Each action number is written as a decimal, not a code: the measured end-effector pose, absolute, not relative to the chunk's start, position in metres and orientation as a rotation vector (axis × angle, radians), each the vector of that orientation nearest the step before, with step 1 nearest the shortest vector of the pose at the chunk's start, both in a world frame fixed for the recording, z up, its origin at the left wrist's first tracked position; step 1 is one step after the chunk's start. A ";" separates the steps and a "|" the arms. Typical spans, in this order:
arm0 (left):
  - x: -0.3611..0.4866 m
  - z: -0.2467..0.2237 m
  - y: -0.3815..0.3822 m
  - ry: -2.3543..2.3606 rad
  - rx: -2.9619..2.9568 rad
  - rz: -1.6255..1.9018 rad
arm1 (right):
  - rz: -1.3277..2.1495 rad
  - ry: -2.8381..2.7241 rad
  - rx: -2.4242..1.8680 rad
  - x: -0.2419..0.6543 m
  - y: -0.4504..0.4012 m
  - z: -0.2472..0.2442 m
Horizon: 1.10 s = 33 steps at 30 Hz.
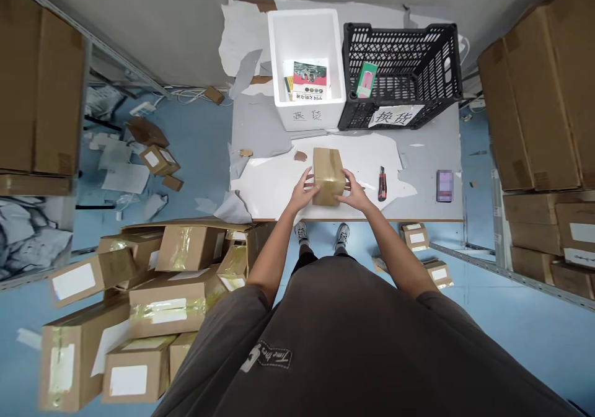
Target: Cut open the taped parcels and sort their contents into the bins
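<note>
Brown cardboard box (328, 175) sits pinched between your left hand (304, 192) and right hand (354, 192) by the worktop (432, 147)'s near edge; loosened hands could drop it, and a rightward sweep might knock the red-black cutter (382, 184).

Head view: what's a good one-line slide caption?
Left hand and right hand hold a taped cardboard box, with a utility knife lying to the right.
</note>
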<state>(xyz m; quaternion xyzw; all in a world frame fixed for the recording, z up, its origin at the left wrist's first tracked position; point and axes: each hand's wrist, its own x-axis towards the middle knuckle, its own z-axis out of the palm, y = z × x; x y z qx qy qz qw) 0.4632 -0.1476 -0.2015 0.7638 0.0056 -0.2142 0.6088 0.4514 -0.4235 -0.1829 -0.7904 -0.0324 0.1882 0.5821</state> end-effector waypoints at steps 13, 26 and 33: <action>0.478 -0.198 -0.138 -0.241 2.014 -0.487 | 0.322 -0.173 -1.872 0.507 -0.404 -0.205; 0.486 -0.203 -0.137 -0.195 1.841 -0.420 | 0.426 -0.058 -1.694 0.485 -0.410 -0.193; 0.497 -0.185 -0.126 -0.075 1.766 -0.471 | 0.352 -0.116 -1.754 0.500 -0.417 -0.184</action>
